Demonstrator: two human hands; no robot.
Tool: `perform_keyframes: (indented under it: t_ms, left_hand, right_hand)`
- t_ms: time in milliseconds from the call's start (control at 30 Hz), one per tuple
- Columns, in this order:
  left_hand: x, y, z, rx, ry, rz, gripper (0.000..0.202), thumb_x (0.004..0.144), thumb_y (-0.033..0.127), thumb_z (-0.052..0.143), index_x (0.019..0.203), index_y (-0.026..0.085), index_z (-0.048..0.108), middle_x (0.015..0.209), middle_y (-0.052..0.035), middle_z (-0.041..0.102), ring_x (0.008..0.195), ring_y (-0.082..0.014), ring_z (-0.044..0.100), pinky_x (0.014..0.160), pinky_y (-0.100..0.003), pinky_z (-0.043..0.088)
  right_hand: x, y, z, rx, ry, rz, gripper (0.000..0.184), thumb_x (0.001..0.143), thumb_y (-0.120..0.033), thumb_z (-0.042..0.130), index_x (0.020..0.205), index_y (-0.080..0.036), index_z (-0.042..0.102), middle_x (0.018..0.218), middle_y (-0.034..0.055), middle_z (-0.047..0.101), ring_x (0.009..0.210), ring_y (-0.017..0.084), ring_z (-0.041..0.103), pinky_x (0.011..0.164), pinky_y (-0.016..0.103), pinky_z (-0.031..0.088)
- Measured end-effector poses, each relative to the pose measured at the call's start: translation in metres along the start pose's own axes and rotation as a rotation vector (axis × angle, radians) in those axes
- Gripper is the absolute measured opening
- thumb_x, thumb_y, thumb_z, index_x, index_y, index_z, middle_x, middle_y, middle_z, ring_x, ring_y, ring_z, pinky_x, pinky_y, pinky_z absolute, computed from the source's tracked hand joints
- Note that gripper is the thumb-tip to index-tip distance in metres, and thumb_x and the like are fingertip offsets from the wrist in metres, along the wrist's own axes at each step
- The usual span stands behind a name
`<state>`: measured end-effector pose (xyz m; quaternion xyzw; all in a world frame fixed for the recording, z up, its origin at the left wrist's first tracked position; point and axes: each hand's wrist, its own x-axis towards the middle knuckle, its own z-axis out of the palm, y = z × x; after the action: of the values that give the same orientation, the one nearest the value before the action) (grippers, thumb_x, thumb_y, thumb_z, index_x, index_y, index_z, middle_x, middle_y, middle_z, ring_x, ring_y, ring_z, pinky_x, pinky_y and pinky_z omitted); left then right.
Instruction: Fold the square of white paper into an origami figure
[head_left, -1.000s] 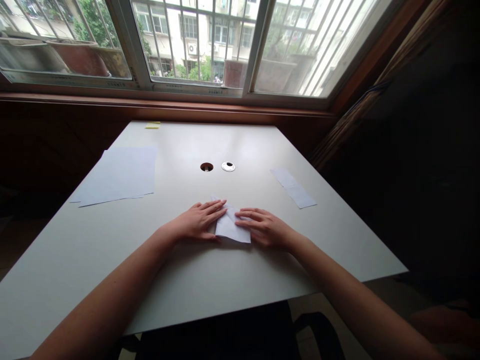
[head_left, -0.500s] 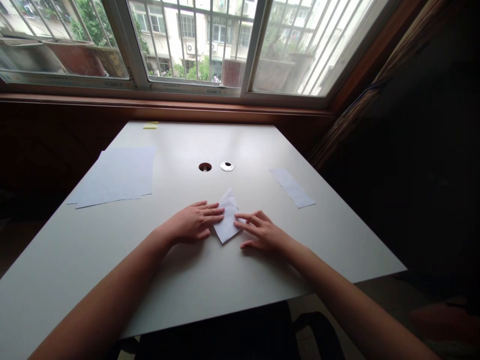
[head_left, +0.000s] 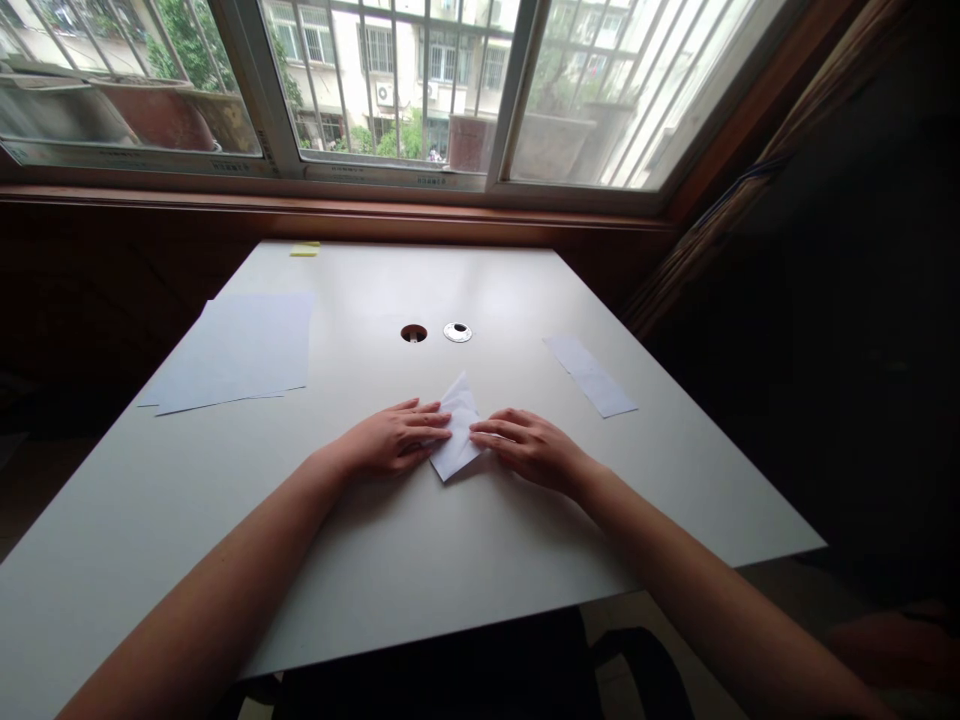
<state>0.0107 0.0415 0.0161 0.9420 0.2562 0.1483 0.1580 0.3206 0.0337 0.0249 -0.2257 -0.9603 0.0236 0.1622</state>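
A small folded white paper (head_left: 459, 455) lies on the white table between my hands, one pointed corner facing the window. My left hand (head_left: 394, 437) rests flat with its fingers stretched out, their tips pressing on the paper's left side. At the right edge, my right hand (head_left: 529, 448) has its fingers drawn together on the paper, gripping it there. The thumb of that hand is hidden beneath the fingers.
Large white paper sheets (head_left: 240, 350) lie at the table's left. On the right is a creased paper strip (head_left: 591, 376). Behind the folded piece are a round cable hole (head_left: 413, 334) and its loose cover (head_left: 457, 333). Yellow sticky notes (head_left: 304, 249) sit at the far edge.
The right hand's spread fingers have come together at the paper's right edge, and its thumb has gone out of sight. My left hand stays on the paper, its thumb nearer the fingers.
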Motion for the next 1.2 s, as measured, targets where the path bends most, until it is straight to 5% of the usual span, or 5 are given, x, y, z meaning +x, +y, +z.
perform_keyframes:
  t_ms: [267, 467, 600, 833, 1200]
  left_hand:
    - [0.0, -0.004, 0.005, 0.049, -0.006, 0.054, 0.046, 0.094, 0.017, 0.054, 0.133, 0.04, 0.058, 0.146, 0.0012, 0.053, 0.145, -0.0229, 0.036, 0.121, -0.053, 0.024]
    - [0.003, 0.002, 0.005, -0.027, 0.061, 0.081, 0.034, 0.096, 0.019, 0.049, 0.123, 0.031, 0.067, 0.129, -0.0045, 0.065, 0.125, -0.0208, 0.055, 0.108, -0.039, 0.046]
    - [0.003, 0.008, 0.003, -0.116, 0.084, 0.084, 0.028, 0.095, 0.03, 0.056, 0.12, 0.026, 0.067, 0.127, -0.0066, 0.065, 0.126, -0.0211, 0.056, 0.111, -0.039, 0.045]
    - [0.004, 0.007, 0.011, -0.126, 0.106, 0.061, 0.022, 0.093, 0.034, 0.059, 0.111, 0.023, 0.067, 0.118, -0.0071, 0.068, 0.124, -0.0204, 0.058, 0.117, -0.041, 0.037]
    - [0.005, 0.007, 0.013, 0.097, 0.083, 0.162, 0.031, 0.1, 0.029, 0.049, 0.127, 0.033, 0.064, 0.13, -0.0023, 0.064, 0.126, -0.0209, 0.055, 0.116, -0.042, 0.035]
  right_hand:
    - [0.008, 0.002, 0.011, 0.106, 0.048, -0.018, 0.027, 0.099, -0.023, 0.051, 0.12, -0.027, 0.067, 0.116, 0.0071, 0.072, 0.111, 0.02, 0.061, 0.094, 0.04, 0.053]
    - [0.012, 0.002, 0.018, 0.264, 0.104, 0.083, 0.018, 0.096, -0.028, 0.055, 0.1, -0.024, 0.072, 0.094, 0.0078, 0.073, 0.088, 0.019, 0.064, 0.082, 0.034, 0.054]
    - [0.016, 0.004, 0.022, 0.415, 0.089, 0.285, 0.015, 0.09, -0.029, 0.063, 0.102, -0.023, 0.07, 0.089, 0.0047, 0.07, 0.083, 0.017, 0.064, 0.079, 0.031, 0.053]
    - [0.026, 0.003, 0.022, 0.596, 0.072, 0.669, 0.043, 0.082, -0.035, 0.07, 0.121, -0.024, 0.055, 0.085, -0.0024, 0.066, 0.071, 0.014, 0.058, 0.07, 0.028, 0.048]
    - [0.023, -0.002, 0.039, 0.291, 0.208, 0.589, 0.017, 0.089, -0.025, 0.065, 0.105, -0.023, 0.058, 0.09, 0.0028, 0.062, 0.09, 0.021, 0.056, 0.085, 0.036, 0.046]
